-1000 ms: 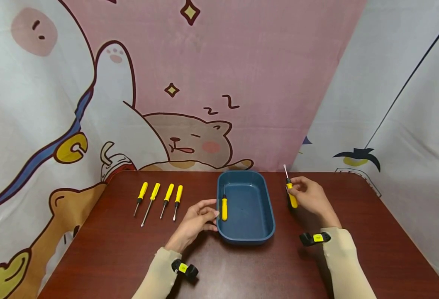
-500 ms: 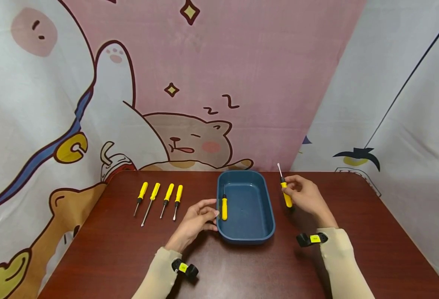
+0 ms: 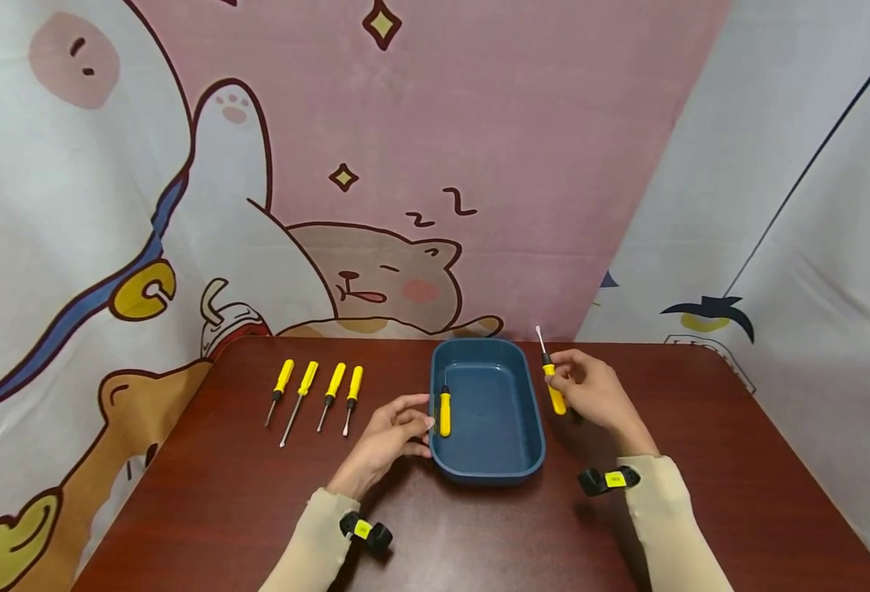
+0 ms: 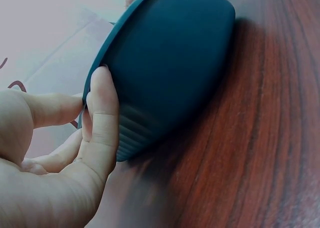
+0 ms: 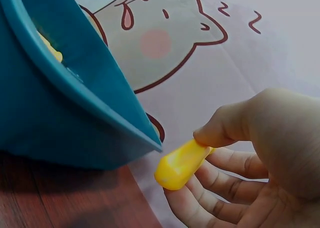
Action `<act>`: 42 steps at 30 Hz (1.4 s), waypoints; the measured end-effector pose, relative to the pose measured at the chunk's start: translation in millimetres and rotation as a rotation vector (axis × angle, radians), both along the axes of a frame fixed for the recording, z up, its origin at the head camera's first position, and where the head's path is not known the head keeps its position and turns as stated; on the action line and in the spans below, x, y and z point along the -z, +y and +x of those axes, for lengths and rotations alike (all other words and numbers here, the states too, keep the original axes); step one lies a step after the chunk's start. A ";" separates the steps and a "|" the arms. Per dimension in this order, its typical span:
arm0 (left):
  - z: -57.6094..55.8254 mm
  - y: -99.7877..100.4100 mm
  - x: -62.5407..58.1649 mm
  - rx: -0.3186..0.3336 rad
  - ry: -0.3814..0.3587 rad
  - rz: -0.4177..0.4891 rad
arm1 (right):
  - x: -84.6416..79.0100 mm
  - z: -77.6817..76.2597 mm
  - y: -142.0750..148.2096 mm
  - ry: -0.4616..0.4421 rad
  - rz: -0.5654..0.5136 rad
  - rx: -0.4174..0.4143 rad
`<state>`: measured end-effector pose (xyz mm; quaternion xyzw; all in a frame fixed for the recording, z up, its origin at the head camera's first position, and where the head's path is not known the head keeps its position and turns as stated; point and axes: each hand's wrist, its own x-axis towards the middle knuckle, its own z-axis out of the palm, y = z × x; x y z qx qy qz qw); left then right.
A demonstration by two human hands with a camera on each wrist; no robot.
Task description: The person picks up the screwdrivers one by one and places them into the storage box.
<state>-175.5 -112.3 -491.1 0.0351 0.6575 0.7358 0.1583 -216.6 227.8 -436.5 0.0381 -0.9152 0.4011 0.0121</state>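
My right hand point(image 3: 590, 390) pinches a screwdriver point(image 3: 556, 395) by its yellow handle, just right of a blue plastic bin point(image 3: 490, 476). The metal tip points up and away from me; in the right wrist view the handle's butt end point(image 5: 175, 174) faces the camera and the shaft is hidden. At the bin's left wall, my left hand point(image 3: 386, 436) grips the rim between thumb and fingers, as the left wrist view shows at the rim point(image 4: 102, 53). Inside the bin, along its left side, lies another yellow-handled screwdriver point(image 3: 446, 413).
Several yellow-handled screwdrivers point(image 3: 306, 382) lie in a row on the brown wooden table point(image 3: 220, 510), left of the bin, shafts toward me. A cartoon-printed cloth point(image 3: 539, 164) hangs behind the table's far edge.
My right hand has carried the screwdriver leftward, closer to the bin's right side. The left hand, the bin and the row of screwdrivers stay where they were.
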 end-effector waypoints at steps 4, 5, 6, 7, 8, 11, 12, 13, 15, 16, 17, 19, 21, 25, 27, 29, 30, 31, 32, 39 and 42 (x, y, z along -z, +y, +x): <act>0.3 -0.3 -0.4 -0.008 -0.002 -0.001 | -1.0 1.0 -9.9 0.012 -0.005 -0.011; 0.2 -0.3 -0.4 -0.009 -0.003 -0.002 | -1.0 1.4 -11.9 0.015 -0.004 -0.016; 0.1 -0.2 -0.4 -0.010 -0.005 -0.002 | -1.0 1.9 -13.7 0.017 -0.003 -0.019; 0.0 -0.2 -0.3 -0.010 -0.006 -0.003 | -0.9 2.5 -15.4 0.019 -0.001 -0.023; -0.1 -0.2 -0.1 -0.010 -0.007 -0.004 | -0.7 3.1 -16.9 0.018 -0.001 -0.023; -0.5 0.3 0.5 -0.004 -0.004 -0.002 | -0.1 5.1 -20.4 0.019 0.002 -0.036; -0.5 0.5 0.7 -0.002 -0.003 0.000 | 0.1 5.8 -21.2 0.019 0.003 -0.038; -0.5 0.7 0.6 -0.001 -0.001 0.002 | 0.1 6.4 -22.1 0.019 0.003 -0.040; -1.0 1.3 0.8 0.006 0.004 0.006 | 0.1 7.6 -23.6 0.019 -0.002 -0.037; -1.0 1.7 0.9 0.007 0.002 0.008 | -0.1 8.3 -24.4 0.018 -0.004 -0.036; -1.2 2.0 1.0 0.010 0.001 0.009 | -0.2 8.9 -25.3 0.020 -0.004 -0.038; -1.6 2.4 1.5 0.013 0.001 0.009 | 0.0 9.5 -27.4 0.018 -0.005 -0.041; -2.0 2.3 2.2 0.013 -0.002 0.010 | 0.0 9.9 -30.3 0.017 -0.004 -0.050; -1.9 1.2 2.1 0.007 -0.004 0.010 | -1.3 10.3 -36.7 0.018 0.007 -0.073; -1.8 0.5 1.5 0.002 -0.006 0.011 | -2.7 10.6 -39.8 0.028 0.018 -0.086; -1.8 0.4 0.7 -0.002 -0.008 0.009 | -3.6 10.6 -41.6 0.035 0.025 -0.095; -1.9 0.4 0.7 -0.001 -0.003 0.010 | -4.0 10.6 -42.4 0.040 0.029 -0.100; -2.0 0.5 0.5 -0.002 -0.004 0.013 | -4.2 10.5 -43.2 0.043 0.031 -0.105; -2.1 0.6 0.6 -0.003 -0.005 0.015 | -4.2 10.2 -43.7 0.045 0.038 -0.108; -1.5 1.4 1.1 -0.002 -0.002 0.018 | -5.5 6.1 -49.4 0.037 0.067 -0.124; -1.2 1.3 1.2 -0.002 -0.001 0.015 | -7.6 3.7 -52.5 0.031 0.074 -0.136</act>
